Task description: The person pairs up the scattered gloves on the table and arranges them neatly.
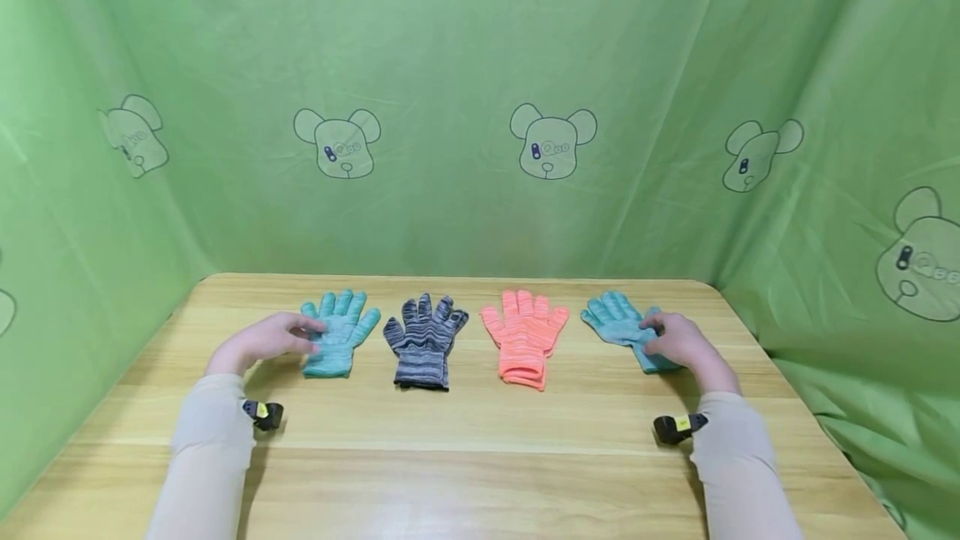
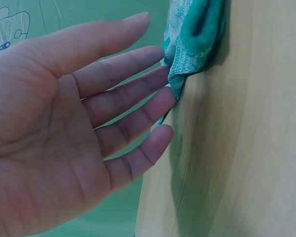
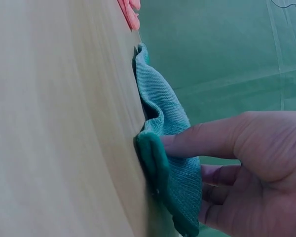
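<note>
At the far left of the row lies a teal glove [image 1: 337, 332], flat with its fingers pointing away. My left hand [image 1: 281, 336] is at its left side, fingers extended and loosely spread; in the left wrist view the fingertips [image 2: 160, 96] reach the glove's edge [image 2: 195, 39], but whether they touch it is unclear. A second teal glove [image 1: 618, 330] lies at the right end, bent and wrinkled toward its cuff. My right hand [image 1: 678, 340] pinches it from the right. In the right wrist view the thumb [image 3: 202, 140] presses on the fabric and the curled fingers are partly hidden behind.
Between the teal gloves lie a dark grey striped glove [image 1: 423, 344] and a coral-pink glove [image 1: 522, 336], both with cuffs toward me. They rest on a wooden table [image 1: 450, 473]. Green cloth [image 1: 450, 215] with bear-head drawings rises behind and along both sides.
</note>
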`<control>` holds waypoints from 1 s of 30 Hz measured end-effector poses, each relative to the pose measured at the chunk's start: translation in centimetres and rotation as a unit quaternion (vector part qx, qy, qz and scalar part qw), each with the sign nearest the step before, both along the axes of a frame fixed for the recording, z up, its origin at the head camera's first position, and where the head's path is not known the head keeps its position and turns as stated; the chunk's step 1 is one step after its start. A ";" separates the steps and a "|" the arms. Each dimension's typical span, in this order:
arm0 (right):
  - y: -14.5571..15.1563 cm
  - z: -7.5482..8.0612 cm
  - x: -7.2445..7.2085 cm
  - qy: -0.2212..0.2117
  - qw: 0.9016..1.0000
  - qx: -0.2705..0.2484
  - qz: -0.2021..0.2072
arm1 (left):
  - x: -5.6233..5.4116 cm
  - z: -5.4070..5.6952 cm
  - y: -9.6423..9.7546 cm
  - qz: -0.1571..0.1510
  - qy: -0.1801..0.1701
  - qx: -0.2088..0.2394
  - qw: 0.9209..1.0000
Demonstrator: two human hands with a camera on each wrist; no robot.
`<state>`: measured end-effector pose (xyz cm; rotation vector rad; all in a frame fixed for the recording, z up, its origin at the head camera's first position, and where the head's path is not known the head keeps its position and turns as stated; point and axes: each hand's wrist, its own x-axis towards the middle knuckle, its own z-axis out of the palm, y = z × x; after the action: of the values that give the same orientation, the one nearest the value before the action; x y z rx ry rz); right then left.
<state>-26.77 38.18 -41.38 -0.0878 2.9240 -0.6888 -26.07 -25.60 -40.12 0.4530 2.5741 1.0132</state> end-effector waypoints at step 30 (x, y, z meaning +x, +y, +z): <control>0.1 1.4 0.4 0.034 0.999 -0.033 -0.024 | -0.2 0.1 -0.1 0.025 -0.006 0.016 1.000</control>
<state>-26.34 38.26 -39.97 -0.0502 2.9768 -0.8059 -26.23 -25.71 -40.05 0.3923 2.5735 1.0713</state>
